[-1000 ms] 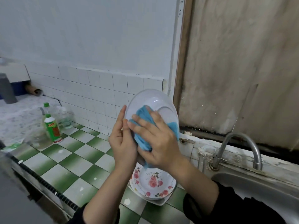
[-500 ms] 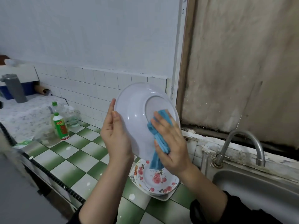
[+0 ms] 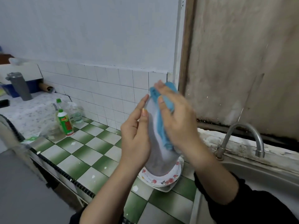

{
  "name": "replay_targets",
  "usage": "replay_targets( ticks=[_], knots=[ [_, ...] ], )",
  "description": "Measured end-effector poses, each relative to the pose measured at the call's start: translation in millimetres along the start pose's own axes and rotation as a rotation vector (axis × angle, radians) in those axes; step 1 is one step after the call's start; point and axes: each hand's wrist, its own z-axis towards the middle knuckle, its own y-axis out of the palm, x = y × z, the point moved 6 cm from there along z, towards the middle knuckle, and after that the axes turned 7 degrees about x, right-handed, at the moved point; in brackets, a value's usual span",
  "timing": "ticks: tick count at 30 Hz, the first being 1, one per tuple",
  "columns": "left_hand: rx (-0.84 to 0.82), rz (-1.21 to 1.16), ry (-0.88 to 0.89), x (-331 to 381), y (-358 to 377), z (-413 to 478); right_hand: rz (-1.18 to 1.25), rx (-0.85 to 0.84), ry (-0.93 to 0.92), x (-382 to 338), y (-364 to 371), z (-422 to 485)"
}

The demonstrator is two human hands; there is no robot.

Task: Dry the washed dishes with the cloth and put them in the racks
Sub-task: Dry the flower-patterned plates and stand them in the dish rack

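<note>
Far left: green-capped plastic bottle with a green and red label (image 3: pixel 64 124) stands on the green-and-white checked tile counter (image 3: pixel 77 159), well apart from the work. No rack in view.

Left hand (image 3: pixel 135 136): clamped on the rim of the white round plate (image 3: pixel 156 152), thumb on the near side and fingers nearly straight along it. My read is that it only braces the plate so the other hand can rub.

Plate is in the air, edge-on to the camera, motion-blurred, above the stack of flower-patterned plates (image 3: pixel 163 181) on the counter. Holding it over the stack likely keeps drips and reach short.

Blue cloth (image 3: pixel 168 102) drapes over the plate's top rim and down its right face.

Right hand (image 3: pixel 179 125): closed around the cloth, pressing it on the plate. Looks like mid-wipe, with racking not yet done.

Right: curved metal tap (image 3: pixel 242 136) over steel sink (image 3: pixel 258 177), both untouched.
</note>
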Motion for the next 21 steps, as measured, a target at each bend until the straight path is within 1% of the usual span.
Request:
replay_targets(
  ticks=[1, 2, 3, 5, 8, 10, 11, 13, 15, 18, 19, 20, 21],
  knots=[
    [0.037, -0.046, -0.041, -2, -1, 1, -0.088, -0.017, -0.139, -14, 7, -13],
    [0.079, -0.074, -0.075, -6, -6, 3, -0.153, -0.025, -0.240, -24, 14, -25],
    [0.117, -0.077, -0.098, -8, -11, 5, -0.182, -0.035, -0.295, -28, 19, -35],
    [0.201, -0.078, -0.120, -12, -21, 9, -0.198, -0.033, -0.362, -24, 22, -49],
    [0.435, -0.142, -0.179, -17, -41, 16, -0.245, -0.044, -0.491, -11, 24, -70],
    [0.561, -0.227, -0.215, -22, -52, 22, -0.210, -0.070, -0.486, 4, 26, -79],
    [0.594, -0.259, -0.224, -24, -57, 23, -0.178, -0.062, -0.442, 14, 26, -81],
    [0.611, -0.280, -0.245, -30, -64, 24, -0.070, -0.012, -0.273, 35, 22, -78],
    [0.593, -0.282, -0.272, -35, -68, 21, 0.112, 0.051, -0.015, 57, 16, -69],
    [0.534, -0.265, -0.294, -41, -70, 17, 0.347, 0.063, 0.370, 88, 11, -56],
    [0.527, -0.256, -0.294, -41, -69, 17, 0.371, 0.064, 0.448, 94, 9, -54],
    [0.530, -0.255, -0.289, -40, -68, 17, 0.362, 0.066, 0.477, 95, 8, -54],
    [0.539, -0.268, -0.283, -39, -67, 18, 0.335, 0.071, 0.460, 91, 6, -55]
  ],
)
